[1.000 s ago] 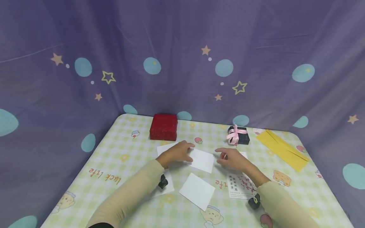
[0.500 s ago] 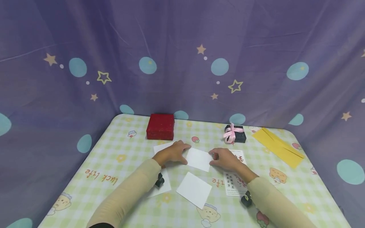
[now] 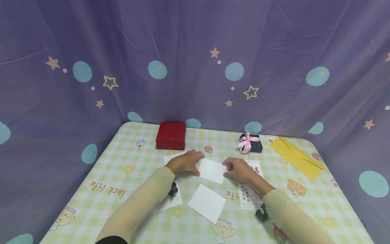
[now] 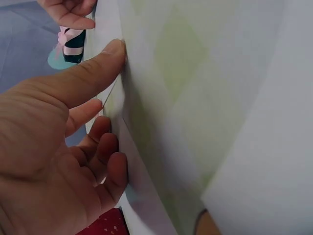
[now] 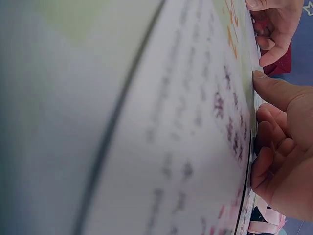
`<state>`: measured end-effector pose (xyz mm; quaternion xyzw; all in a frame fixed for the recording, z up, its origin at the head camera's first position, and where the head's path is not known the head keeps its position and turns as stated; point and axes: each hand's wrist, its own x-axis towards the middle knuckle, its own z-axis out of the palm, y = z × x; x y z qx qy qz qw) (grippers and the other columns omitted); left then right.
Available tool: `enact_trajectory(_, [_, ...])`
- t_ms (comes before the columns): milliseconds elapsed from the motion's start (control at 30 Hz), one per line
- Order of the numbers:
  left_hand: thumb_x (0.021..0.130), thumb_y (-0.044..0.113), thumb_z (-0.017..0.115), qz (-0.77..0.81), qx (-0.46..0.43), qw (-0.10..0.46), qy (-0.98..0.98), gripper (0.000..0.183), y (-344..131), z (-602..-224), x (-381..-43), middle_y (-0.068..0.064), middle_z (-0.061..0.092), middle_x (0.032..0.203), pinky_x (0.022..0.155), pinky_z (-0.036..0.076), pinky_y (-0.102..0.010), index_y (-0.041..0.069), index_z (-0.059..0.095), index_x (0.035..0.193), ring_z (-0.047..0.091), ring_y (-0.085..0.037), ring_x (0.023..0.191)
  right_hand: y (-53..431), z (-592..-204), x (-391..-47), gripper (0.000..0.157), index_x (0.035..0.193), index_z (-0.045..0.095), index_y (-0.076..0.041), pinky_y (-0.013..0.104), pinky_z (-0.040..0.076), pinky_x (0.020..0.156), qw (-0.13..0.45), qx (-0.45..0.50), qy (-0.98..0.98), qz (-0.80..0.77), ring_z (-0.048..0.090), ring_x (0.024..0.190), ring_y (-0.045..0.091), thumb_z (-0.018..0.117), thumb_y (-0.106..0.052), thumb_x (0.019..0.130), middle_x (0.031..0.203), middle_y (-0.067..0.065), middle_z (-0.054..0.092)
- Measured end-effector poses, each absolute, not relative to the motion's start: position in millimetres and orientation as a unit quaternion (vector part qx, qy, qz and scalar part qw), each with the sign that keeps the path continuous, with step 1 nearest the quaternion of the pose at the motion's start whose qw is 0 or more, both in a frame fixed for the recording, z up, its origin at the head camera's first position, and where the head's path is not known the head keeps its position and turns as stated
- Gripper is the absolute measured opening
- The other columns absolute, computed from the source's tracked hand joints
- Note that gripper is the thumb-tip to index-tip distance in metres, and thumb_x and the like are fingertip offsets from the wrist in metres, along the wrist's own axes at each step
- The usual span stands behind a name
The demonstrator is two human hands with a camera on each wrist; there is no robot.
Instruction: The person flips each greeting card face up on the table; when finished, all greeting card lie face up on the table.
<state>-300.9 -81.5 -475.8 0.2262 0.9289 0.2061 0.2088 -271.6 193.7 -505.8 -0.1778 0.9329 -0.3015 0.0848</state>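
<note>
In the head view, the white card (image 3: pixel 212 171) lies between the left hand (image 3: pixel 186 162) and right hand (image 3: pixel 239 169), thumbs and fingers spread at its sides, contact uncertain; the left arm covers much of a sheet (image 3: pixel 174 200), the right arm part of a print (image 3: pixel 248 200), with a second card (image 3: pixel 207 203), red box (image 3: pixel 171 136), gift box (image 3: pixel 256 145) and envelope (image 3: pixel 297 158) around. The left wrist view crops the red box below the left hand. In the right wrist view, the print's blurred characters are partly illegible and the gift box is cut off.
</note>
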Motion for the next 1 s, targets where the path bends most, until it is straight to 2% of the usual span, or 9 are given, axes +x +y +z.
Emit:
enact_trajectory(233, [0.073,0.022,0.093,0.212,0.21,0.22,0.929,0.085,-80,-475,-304,-0.013,0.054,0.133,0.11,0.043,-0.046,0.015,0.048,0.144,0.049,-0.026,0.124,192,-504,-273,0.049,0.124,0.067,-0.012,0.031,0.047,0.079,0.092,-0.173,0.934,-0.3,0.055,0.078,0.011,0.086,-0.022,0.08,0.089,-0.005,0.061])
enact_trajectory(400, [0.071,0.02,0.093,0.23,0.227,0.197,0.926,0.085,-82,-479,-305,-0.013,0.055,0.128,0.108,0.044,-0.042,0.013,0.047,0.141,0.052,-0.024,0.119,193,-504,-274,0.053,0.129,0.066,-0.013,0.032,0.047,0.082,0.094,-0.171,0.937,-0.291,0.055,0.079,0.01,0.084,-0.024,0.081,0.089,-0.006,0.062])
enact_trajectory(567, [0.072,0.017,0.093,0.254,0.246,0.174,0.919,0.085,-83,-482,-301,-0.011,0.058,0.126,0.106,0.046,-0.04,0.012,0.043,0.141,0.055,-0.023,0.116,197,-502,-274,0.054,0.132,0.064,-0.011,0.03,0.047,0.076,0.097,-0.181,0.933,-0.296,0.055,0.075,0.009,0.082,-0.026,0.083,0.085,-0.007,0.062])
enact_trajectory(633, [0.072,0.016,0.092,0.265,0.249,0.167,0.916,0.085,-84,-481,-299,-0.009,0.061,0.121,0.103,0.047,-0.039,0.012,0.041,0.14,0.058,-0.021,0.111,198,-501,-274,0.054,0.133,0.064,-0.011,0.028,0.046,0.074,0.1,-0.187,0.93,-0.301,0.055,0.072,0.009,0.081,-0.026,0.084,0.082,-0.008,0.061])
enact_trajectory(833, [0.077,0.012,0.089,0.276,0.256,0.137,0.916,0.078,-84,-481,-294,0.002,0.067,0.093,0.087,0.05,-0.034,0.013,0.041,0.137,0.06,-0.013,0.081,200,-498,-274,0.052,0.136,0.061,-0.008,0.023,0.046,0.066,0.105,-0.208,0.917,-0.323,0.055,0.065,0.007,0.078,-0.021,0.088,0.077,-0.009,0.064])
enact_trajectory(1000, [0.084,0.015,0.084,0.288,0.248,0.087,0.921,0.064,-84,-483,-294,0.005,0.067,0.089,0.08,0.051,-0.032,0.017,0.045,0.134,0.059,-0.009,0.076,201,-495,-276,0.044,0.134,0.063,-0.009,0.024,0.05,0.069,0.068,-0.222,0.909,-0.346,0.061,0.069,0.006,0.074,-0.018,0.092,0.081,-0.008,0.071])
